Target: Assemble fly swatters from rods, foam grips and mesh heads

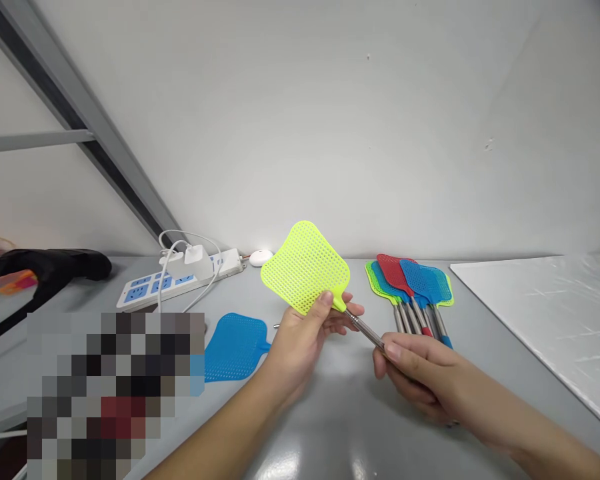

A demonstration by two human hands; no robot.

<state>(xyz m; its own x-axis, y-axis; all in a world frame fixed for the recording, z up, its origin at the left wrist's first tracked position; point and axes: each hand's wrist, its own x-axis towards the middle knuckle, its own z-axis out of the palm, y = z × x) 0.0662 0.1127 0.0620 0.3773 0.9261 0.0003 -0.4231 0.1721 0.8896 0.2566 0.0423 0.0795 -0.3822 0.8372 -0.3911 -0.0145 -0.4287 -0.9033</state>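
A yellow-green fly swatter (pixel 305 267) with a perforated head is held up over the grey table, its head tilted to the left. My left hand (pixel 310 327) grips the lower part of the head near the neck, thumb on the front face. My right hand (pixel 420 373) is closed around the metal telescopic handle (pixel 364 328); the handle's far end is mostly hidden in the fingers. On the table beyond my left forearm lies a blue fly swatter head (pixel 237 347). Behind my right hand rests a pile of red, blue and green fly swatters (pixel 410 280) with metal handles.
A white power strip (pixel 180 280) with plugged-in adapters and cables lies at the back left. Near it is a small white rounded object (pixel 261 258). A black curved object (pixel 55 267) is at far left, a white board (pixel 545 313) at right. A blurred patch hides the lower left.
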